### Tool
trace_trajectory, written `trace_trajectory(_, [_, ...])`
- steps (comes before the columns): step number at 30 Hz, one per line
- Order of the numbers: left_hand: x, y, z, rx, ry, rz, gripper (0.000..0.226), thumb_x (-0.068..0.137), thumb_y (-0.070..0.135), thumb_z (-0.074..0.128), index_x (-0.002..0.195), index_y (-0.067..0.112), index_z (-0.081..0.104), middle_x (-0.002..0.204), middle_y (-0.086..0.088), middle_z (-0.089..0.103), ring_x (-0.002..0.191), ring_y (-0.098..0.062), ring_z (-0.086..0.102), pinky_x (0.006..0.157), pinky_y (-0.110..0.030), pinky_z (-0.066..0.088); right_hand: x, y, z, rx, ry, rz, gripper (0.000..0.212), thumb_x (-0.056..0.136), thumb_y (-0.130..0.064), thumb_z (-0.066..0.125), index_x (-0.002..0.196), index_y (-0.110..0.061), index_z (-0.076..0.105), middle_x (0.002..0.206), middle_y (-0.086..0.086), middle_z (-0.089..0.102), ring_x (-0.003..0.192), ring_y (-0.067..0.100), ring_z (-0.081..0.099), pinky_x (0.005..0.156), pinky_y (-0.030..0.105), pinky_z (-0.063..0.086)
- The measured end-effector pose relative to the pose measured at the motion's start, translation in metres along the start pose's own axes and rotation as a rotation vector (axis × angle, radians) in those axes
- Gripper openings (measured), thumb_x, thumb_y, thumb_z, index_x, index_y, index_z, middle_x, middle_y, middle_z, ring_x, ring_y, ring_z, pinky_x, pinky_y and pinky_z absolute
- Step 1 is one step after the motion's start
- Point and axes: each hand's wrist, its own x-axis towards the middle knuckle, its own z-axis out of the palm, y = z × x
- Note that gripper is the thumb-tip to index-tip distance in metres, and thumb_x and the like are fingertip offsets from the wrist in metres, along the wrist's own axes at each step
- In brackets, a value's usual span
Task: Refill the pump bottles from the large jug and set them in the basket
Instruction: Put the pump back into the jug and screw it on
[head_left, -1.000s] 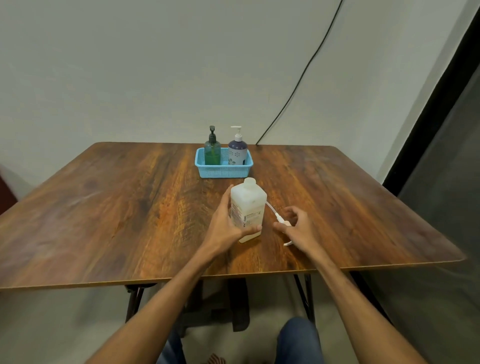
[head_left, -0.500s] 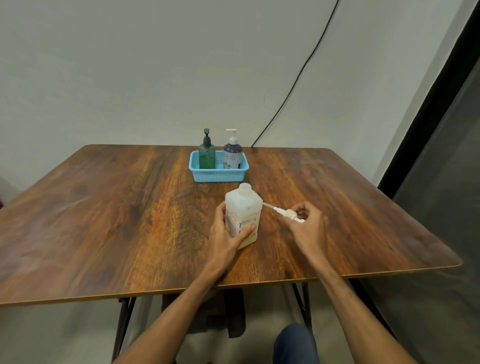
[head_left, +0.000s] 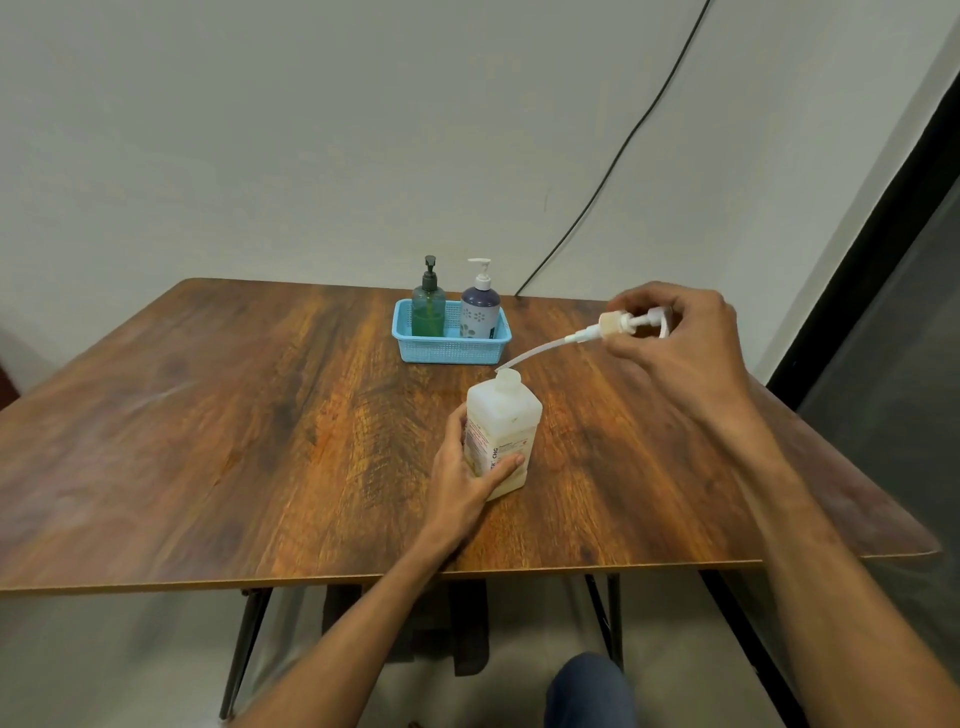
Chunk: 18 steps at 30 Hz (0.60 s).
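A square white bottle (head_left: 503, 423) with a printed label stands upright on the wooden table (head_left: 260, 426), its neck uncapped. My left hand (head_left: 464, 480) grips its lower body. My right hand (head_left: 680, 343) holds a white pump head (head_left: 628, 323) up in the air to the right of the bottle. The pump's thin tube (head_left: 535, 354) slants down, and its tip sits right at the bottle's mouth. At the back a blue basket (head_left: 448, 352) holds a green pump bottle (head_left: 428, 306) and a dark purple pump bottle (head_left: 480, 306).
A black cable (head_left: 618, 156) runs down the wall behind the table. A dark panel (head_left: 883, 332) stands along the right side. Folding table legs (head_left: 244, 649) and my knee (head_left: 589, 691) show below the near edge.
My right hand has picked the pump head up from the table and lifted it up and to the right, bringing the tube tip to the bottle's mouth. My left hand keeps hold of the bottle.
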Motion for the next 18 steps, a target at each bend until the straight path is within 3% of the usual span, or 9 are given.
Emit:
trace_trajectory(6, [0.000,0.000,0.000,-0.005,-0.003,0.002,0.082,0.081,0.033,0.085,0.145,0.037,0.033,0.134,0.034,0.043,0.126,0.019,0.041,0.091,-0.004,0.043,0.008,-0.028,-0.012,-0.064,-0.053,-0.061,0.023,0.074,-0.012,0.081,0.096,-0.018,0.078,0.089,-0.003,0.075,0.086,0.010,0.069,0.081,0.038,0.060])
trace_trajectory(11, [0.001,-0.001,-0.001,-0.012,-0.007,0.003,0.083,0.080,0.035,0.085,0.147,0.036,0.035,0.138,0.025,0.048,0.131,0.008,0.044,0.097,-0.014,0.044,0.013,-0.046,-0.018,-0.090,-0.069,-0.120,0.023,0.074,-0.014,0.080,0.096,-0.020,0.078,0.089,-0.003,0.074,0.087,0.010,0.069,0.075,0.026,0.056])
trace_trajectory(18, [0.000,0.000,-0.001,-0.006,-0.011,-0.012,0.083,0.080,0.034,0.085,0.146,0.036,0.034,0.136,0.026,0.046,0.124,0.014,0.043,0.095,-0.009,0.040,0.015,-0.064,-0.024,-0.130,-0.103,-0.164,0.025,0.071,-0.016,0.082,0.095,-0.022,0.077,0.084,-0.006,0.072,0.081,0.008,0.066,0.067,0.013,0.045])
